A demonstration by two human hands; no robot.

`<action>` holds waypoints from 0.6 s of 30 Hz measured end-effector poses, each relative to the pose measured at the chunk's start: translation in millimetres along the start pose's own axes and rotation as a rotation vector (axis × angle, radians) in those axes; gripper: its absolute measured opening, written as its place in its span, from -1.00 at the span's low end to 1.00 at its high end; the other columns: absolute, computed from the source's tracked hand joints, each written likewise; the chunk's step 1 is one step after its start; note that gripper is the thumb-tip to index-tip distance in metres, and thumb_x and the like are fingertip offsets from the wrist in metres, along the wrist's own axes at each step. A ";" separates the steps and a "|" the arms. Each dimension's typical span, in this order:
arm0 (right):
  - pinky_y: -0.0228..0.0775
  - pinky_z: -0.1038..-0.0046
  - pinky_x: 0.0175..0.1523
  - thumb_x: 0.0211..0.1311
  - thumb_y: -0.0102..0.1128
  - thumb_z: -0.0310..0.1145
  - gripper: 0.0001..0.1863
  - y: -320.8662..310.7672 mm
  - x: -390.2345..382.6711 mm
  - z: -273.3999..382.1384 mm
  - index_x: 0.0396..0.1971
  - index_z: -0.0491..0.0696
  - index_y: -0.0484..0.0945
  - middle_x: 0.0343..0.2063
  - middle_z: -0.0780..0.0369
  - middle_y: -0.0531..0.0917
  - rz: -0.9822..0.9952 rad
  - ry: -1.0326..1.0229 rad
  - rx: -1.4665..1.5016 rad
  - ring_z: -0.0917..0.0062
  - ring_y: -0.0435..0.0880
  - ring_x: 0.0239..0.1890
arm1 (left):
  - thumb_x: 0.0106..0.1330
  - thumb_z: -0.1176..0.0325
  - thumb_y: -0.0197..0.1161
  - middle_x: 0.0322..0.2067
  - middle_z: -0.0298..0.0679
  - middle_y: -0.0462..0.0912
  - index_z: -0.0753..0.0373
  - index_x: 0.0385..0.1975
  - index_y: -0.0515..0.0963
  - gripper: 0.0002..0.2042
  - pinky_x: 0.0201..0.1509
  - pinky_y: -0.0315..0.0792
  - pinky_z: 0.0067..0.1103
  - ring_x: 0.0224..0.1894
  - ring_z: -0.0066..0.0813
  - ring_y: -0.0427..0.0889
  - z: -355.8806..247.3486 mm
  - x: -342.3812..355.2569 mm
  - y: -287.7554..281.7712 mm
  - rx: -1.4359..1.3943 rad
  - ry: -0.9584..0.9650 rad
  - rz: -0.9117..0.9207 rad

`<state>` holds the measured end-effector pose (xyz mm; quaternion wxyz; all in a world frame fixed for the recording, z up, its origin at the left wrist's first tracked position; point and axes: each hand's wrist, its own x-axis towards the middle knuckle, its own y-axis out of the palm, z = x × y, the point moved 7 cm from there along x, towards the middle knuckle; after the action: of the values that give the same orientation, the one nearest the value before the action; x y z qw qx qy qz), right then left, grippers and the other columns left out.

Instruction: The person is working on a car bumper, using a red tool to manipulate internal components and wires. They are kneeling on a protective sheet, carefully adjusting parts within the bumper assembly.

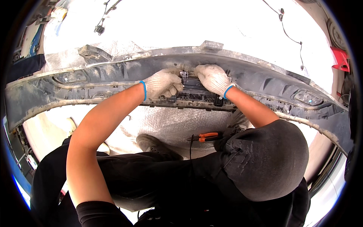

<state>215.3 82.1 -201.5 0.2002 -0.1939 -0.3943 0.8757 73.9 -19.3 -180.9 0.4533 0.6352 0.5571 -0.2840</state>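
Here both gloved hands, left hand [163, 84] and right hand [212, 78], press the bumper [113, 72]

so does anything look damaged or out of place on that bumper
The grey bumper lies off the car on a pale sheet, coated in dust and scuffed along its edges. Both gloved hands, left hand and right hand, press on a dark bracket at its middle. Orange-handled pliers lie loose below.
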 end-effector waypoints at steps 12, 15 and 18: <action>0.63 0.19 -0.09 0.19 0.10 -0.49 -0.83 4.2 13.5 20.8 -0.28 -0.18 0.63 -0.32 0.00 0.73 0.250 0.071 -0.285 0.15 0.75 -0.20 | 0.37 0.38 0.17 -0.44 -0.33 0.55 0.22 -0.05 0.37 -0.78 -0.54 0.29 -0.71 -0.53 -0.68 0.45 8.6 6.1 0.2 -0.175 0.068 0.013; 0.64 0.21 -0.07 0.19 0.12 -0.50 -0.83 4.4 17.0 25.9 -0.26 -0.18 0.63 -0.29 0.01 0.73 0.337 0.054 -0.292 0.17 0.76 -0.19 | 0.37 0.39 0.17 -0.43 -0.33 0.55 0.22 -0.04 0.36 -0.77 -0.54 0.30 -0.72 -0.51 -0.69 0.46 9.8 6.3 -1.7 -0.177 0.073 0.023; 0.65 0.22 -0.09 0.19 0.13 -0.50 -0.83 5.8 16.4 26.3 -0.25 -0.18 0.63 -0.28 0.02 0.73 0.337 0.031 -0.307 0.18 0.76 -0.19 | 0.37 0.40 0.16 -0.43 -0.33 0.55 0.22 -0.01 0.36 -0.75 -0.54 0.30 -0.72 -0.51 -0.69 0.46 5.6 5.8 1.1 -0.152 0.046 0.027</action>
<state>187.3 70.7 -192.8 0.0252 -0.2988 -0.4820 0.8233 77.0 -21.7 -188.0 0.4912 0.6127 0.5786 -0.2202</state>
